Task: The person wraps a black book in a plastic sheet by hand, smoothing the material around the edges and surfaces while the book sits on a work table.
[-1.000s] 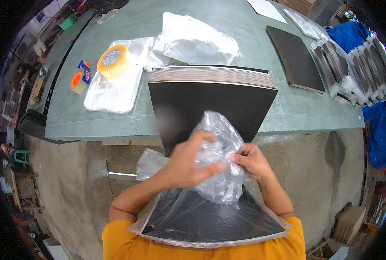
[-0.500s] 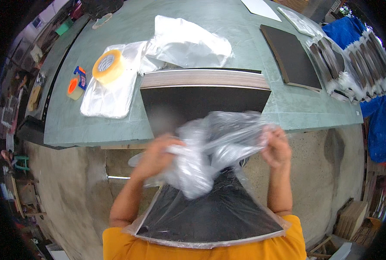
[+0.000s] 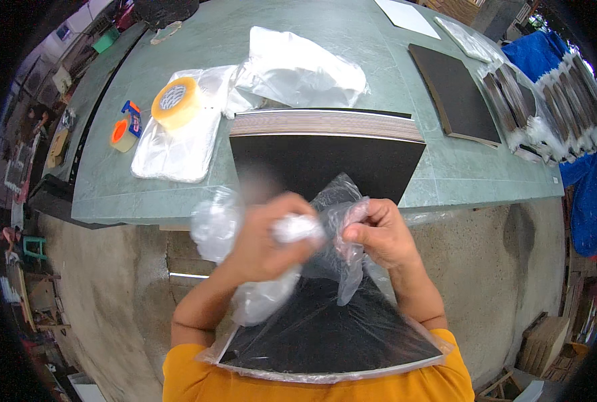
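Note:
A black flat board (image 3: pixel 325 335) in a clear plastic bag (image 3: pixel 352 258) rests against my torso, its far end below my hands. My left hand (image 3: pixel 275 238), somewhat blurred, is closed round bunched clear plastic, with loose folds hanging beneath and to its left. Close beside it, my right hand (image 3: pixel 382 234) pinches another gathered part of the plastic between thumb and fingers. Just beyond my hands, a thick stack of black boards (image 3: pixel 328 157) stands at the table's near edge, its pale layered edges showing on top.
On the green table (image 3: pixel 204 30) lie a pile of clear bags (image 3: pixel 174 151), a tape roll (image 3: pixel 176 100), a tape dispenser (image 3: pixel 124 130) and a crumpled bag (image 3: pixel 298 67). To the right are a black board (image 3: pixel 452 90) and bagged boards (image 3: pixel 573 100).
My hands have come closer together, the left moving right and the right moving left. The plastic stretched between them is now bunched up in each hand.

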Available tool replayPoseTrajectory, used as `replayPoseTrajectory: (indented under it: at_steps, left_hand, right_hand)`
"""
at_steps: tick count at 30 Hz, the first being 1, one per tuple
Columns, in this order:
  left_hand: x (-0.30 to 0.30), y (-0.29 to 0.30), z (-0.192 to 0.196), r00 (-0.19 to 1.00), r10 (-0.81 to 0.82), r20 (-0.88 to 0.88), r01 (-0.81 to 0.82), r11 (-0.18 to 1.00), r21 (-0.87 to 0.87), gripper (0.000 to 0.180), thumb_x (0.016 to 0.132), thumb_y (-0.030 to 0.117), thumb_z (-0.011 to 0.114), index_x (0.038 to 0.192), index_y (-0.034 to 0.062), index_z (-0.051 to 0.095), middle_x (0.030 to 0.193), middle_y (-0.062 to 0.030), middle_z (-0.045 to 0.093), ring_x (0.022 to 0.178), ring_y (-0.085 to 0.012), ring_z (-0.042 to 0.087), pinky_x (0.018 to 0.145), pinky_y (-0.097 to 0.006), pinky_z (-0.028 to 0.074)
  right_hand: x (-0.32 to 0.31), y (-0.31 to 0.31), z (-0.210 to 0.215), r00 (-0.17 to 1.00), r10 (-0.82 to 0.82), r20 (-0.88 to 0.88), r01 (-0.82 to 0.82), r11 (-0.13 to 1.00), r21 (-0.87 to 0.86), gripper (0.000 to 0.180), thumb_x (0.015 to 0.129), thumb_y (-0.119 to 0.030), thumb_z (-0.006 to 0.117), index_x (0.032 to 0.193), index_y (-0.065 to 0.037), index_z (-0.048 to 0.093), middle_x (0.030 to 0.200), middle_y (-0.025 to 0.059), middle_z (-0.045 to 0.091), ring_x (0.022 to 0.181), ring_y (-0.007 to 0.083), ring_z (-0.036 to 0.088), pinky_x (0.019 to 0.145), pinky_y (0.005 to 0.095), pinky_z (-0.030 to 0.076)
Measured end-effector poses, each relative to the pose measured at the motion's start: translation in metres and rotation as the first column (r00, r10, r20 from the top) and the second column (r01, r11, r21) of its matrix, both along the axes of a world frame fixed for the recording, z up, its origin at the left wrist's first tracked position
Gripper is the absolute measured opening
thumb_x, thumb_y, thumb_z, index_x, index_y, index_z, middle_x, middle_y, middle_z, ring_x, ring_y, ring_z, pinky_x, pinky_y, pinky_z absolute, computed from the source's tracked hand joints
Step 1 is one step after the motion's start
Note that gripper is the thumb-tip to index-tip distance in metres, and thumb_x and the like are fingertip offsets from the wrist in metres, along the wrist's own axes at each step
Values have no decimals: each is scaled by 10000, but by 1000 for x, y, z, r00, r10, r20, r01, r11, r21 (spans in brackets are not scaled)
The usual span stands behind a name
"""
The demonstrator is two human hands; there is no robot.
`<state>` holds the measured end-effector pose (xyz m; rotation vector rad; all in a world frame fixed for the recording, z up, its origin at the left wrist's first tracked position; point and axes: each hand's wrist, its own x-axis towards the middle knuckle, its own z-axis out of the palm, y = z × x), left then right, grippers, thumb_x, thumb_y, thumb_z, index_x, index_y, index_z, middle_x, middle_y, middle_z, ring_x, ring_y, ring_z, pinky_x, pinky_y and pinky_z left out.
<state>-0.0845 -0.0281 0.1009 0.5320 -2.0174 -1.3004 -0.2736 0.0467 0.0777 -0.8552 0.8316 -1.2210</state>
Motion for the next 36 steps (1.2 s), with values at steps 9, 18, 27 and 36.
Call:
replayPoseTrajectory:
  at_steps: [9, 18, 27, 36]
  left_hand:
    - [92, -54, -32, 559, 716, 418, -677, 685, -268, 413, 732, 206, 629, 1014, -74, 517, 770, -107, 591, 670, -156, 533, 609, -282, 446]
    - [-8, 24, -3, 859, -350, 374, 400, 914, -65, 331, 726, 209, 654, 943, -5, 525, 747, -130, 598, 675, -285, 599, 601, -334, 466]
    - [0, -8, 8, 996, -81, 38, 63, 936, 346, 231, 800, 206, 579, 924, 14, 548, 727, -22, 567, 611, -92, 518, 579, -224, 425]
    - [36, -35, 22, 725, -663, 186, 598, 741, 306, 214, 652, 160, 682, 826, 45, 635, 771, -93, 637, 703, -162, 606, 636, -257, 452]
  right_hand:
    - [-33, 17, -10, 934, -165, 316, 156, 986, 54, 183, 758, -190, 637, 724, -26, 562, 654, 29, 554, 582, 83, 514, 552, 201, 418]
    - [3, -2, 49, 884, -448, -135, 264, 716, -646, 313, 606, -204, 757, 814, -27, 603, 1085, 134, 462, 983, 213, 467, 841, 297, 362]
    - [-3, -5, 7, 984, 171, -51, -172, 985, -20, 240, 807, -243, 544, 877, -14, 555, 826, 87, 581, 788, 179, 560, 724, 302, 438]
    - [-39, 44, 41, 954, -76, -288, -30, 938, -347, 462, 787, -300, 566, 1131, -11, 462, 1022, 140, 531, 968, 199, 504, 866, 389, 389]
